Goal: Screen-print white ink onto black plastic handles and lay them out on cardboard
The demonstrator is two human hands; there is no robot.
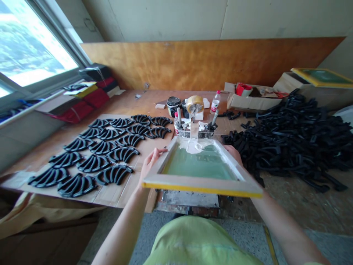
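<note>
A screen printing frame [198, 183], with green mesh and a yellow front edge, is tilted up in front of me. Its back is fixed to a metal clamp [194, 130] with two upright bolts. At the frame's left side, my left hand [151, 161] is closed, with bent fingers against the edge. My right hand [234, 151] closes on the opposite side, its fingers partly hidden by the frame. Pale residue covers the mesh near the clamp. Below the frame shows a flat metal base plate [193, 199].
Rows of curved black parts [95, 162] lie on cardboard at left. A large heap of black parts [298, 138] covers the right side. Behind the clamp stand a dark tub [173, 105], a tape roll [195, 104] and a red-capped bottle [215, 102]. Another yellow-edged screen [325, 77] rests on a box.
</note>
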